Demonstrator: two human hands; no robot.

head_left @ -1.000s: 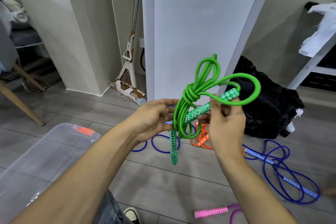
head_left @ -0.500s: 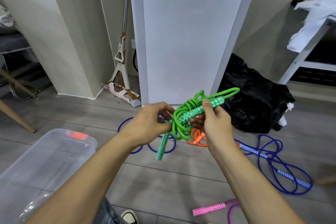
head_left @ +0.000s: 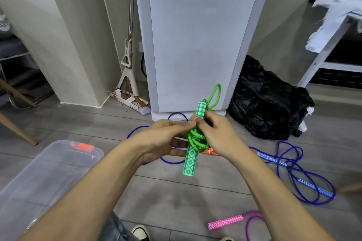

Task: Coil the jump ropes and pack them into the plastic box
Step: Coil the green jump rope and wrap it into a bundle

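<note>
While both forearms reach out over the grey plank floor (head_left: 176, 197), the tall white appliance (head_left: 194, 41) stands straight ahead against the wall, with a black plastic bag (head_left: 268, 100) slumped at its right and a mop (head_left: 127, 76) leaning at its left. Low on the left sits the clear plastic box (head_left: 35, 182), its lid with an orange latch (head_left: 82, 146) on top; what is inside cannot be told. Open floor lies between the box and the ropes.

Held in the air in front of the appliance, the green jump rope (head_left: 195, 139) is bundled, its cord wound round two green-and-white patterned handles, one pointing up, one down, with a loop sticking out above. The right hand (head_left: 217, 135) has its grip curled round the upper handle and coils. The left hand (head_left: 166, 141) pinches the bundle from the left, thumb and fingertips touching the cord.

On the floor, a blue jump rope (head_left: 293, 174) sprawls at the right, another blue cord (head_left: 145, 129) loops behind the hands, an orange rope (head_left: 210, 151) peeks out under the right wrist, and a pink jump rope (head_left: 227, 222) lies nearest the shoe (head_left: 141, 232).
</note>
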